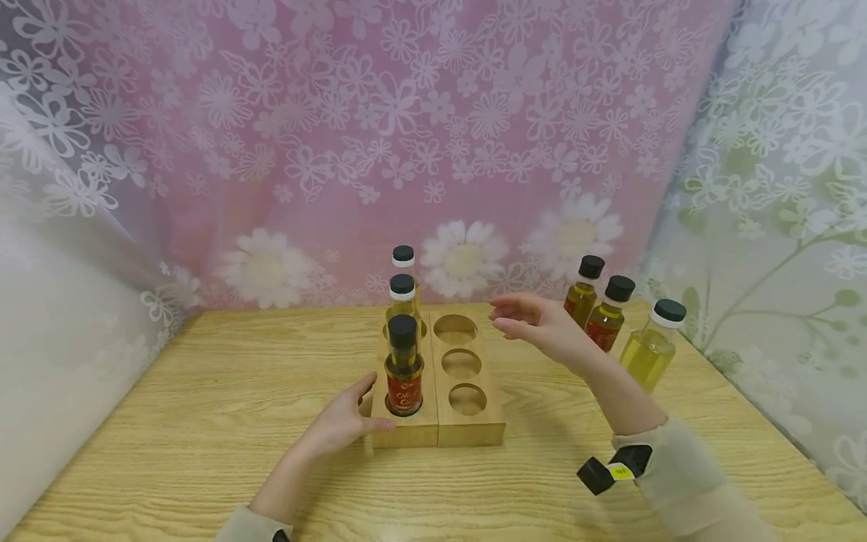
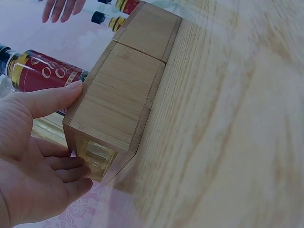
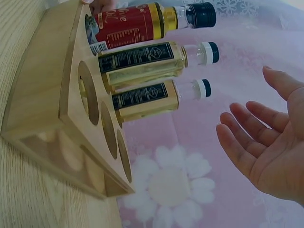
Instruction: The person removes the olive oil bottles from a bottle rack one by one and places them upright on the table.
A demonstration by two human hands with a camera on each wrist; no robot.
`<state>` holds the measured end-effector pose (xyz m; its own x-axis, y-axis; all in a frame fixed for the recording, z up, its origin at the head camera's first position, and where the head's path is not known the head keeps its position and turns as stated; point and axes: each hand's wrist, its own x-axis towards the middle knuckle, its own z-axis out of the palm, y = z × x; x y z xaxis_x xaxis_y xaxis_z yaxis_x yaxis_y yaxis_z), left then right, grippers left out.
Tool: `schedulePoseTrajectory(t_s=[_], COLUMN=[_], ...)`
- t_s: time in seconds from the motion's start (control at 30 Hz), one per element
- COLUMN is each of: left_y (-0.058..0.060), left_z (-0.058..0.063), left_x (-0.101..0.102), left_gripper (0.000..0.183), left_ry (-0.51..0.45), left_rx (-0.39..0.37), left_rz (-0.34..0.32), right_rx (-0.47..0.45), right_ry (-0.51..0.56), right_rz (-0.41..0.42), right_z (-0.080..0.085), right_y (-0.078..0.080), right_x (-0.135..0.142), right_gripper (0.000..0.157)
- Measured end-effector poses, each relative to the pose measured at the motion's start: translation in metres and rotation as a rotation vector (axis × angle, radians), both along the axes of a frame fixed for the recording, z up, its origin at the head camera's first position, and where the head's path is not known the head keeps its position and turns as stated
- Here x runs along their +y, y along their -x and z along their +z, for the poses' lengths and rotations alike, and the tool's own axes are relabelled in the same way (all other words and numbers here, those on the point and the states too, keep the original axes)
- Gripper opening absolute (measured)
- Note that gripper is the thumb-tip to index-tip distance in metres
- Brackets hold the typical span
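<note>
A wooden bottle rack [image 1: 470,434] with two rows of round holes stands on the table. In its left row, an olive oil bottle [image 1: 404,395] with a red label and black cap stands at the front. Two pale oil bottles [image 3: 142,59] with dark caps and white collars stand behind it. My left hand [image 1: 339,421] is at the rack's front left corner, its thumb touching the front edge and its relaxed fingers beside the open left side. My right hand [image 1: 542,324] hovers above the table right of the rack, fingers loosely extended, holding nothing.
On the right side of the table [image 1: 237,376] stand two red-labelled oil bottles [image 1: 605,324] with black caps and one pale oil bottle [image 1: 648,357]. My right forearm passes in front of them. A pink flowered curtain [image 1: 433,150] hangs behind the table.
</note>
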<state>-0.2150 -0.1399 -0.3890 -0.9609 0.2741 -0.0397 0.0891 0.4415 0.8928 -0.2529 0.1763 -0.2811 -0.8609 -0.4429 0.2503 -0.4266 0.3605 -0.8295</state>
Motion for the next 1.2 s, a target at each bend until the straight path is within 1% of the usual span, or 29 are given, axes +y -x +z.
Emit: schedulePoseTrajectory(t_s=[0.27,0.47,0.67,0.93,1.03,1.2], left_y=[-0.001,-0.001,0.001,0.001,0.001,0.000], left_z=[0.000,0.000,-0.001,0.000,0.000,0.000], left_x=[0.001,0.001,0.001,0.001,0.001,0.001], left_gripper=[0.097,0.097,0.096,0.096,0.096,0.096], left_ry=[0.004,0.015,0.024,0.021,0.020,0.013], left_rx=[-0.001,-0.003,-0.005,-0.002,0.000,-0.004], left_rz=[0.002,0.009,0.015,0.014,0.012,0.009], right_rx=[-0.018,0.015,0.037,0.005,0.011,0.009], right_ry=[-0.003,-0.015,-0.040,-0.065,-0.075,-0.087], right_rz=[0.040,0.079,0.119,0.174,0.200,0.219], right_z=[-0.003,-0.005,-0.010,-0.016,-0.018,-0.021], right_y=[0.001,0.000,0.004,0.004,0.004,0.002], right_x=[-0.021,-0.037,-0.053,-0.072,-0.076,-0.084], right_gripper=[0.043,0.045,0.045,0.053,0.055,0.055])
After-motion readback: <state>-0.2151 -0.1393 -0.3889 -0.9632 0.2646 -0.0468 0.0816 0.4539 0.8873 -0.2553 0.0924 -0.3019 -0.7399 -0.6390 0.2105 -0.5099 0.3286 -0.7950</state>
